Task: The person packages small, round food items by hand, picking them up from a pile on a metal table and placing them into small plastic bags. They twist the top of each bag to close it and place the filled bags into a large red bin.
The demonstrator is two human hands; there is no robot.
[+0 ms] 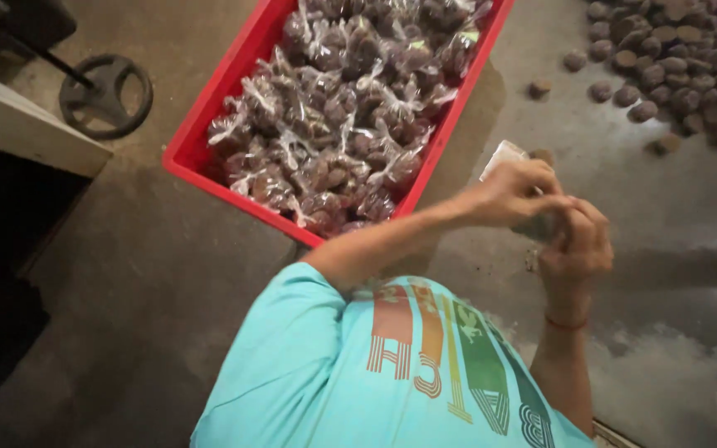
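My left hand and right hand meet, fingers pinched together on a small clear plastic bag of brown round pieces, gripping its neck to keep it gathered. Beside my left arm sits the red plastic crate heaped with tied bags; loose brown discs lie piled on the floor beyond.

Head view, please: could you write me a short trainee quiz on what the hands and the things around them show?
1. True or false: the red crate is empty.
2. What do the left hand and the right hand hold between them? A) a small clear bag B) a knife C) a brush
3. Fill in: the loose brown round pieces lie in a pile on the ____.
Key: 1 false, it is full of tied clear bags; 2 A; 3 floor.
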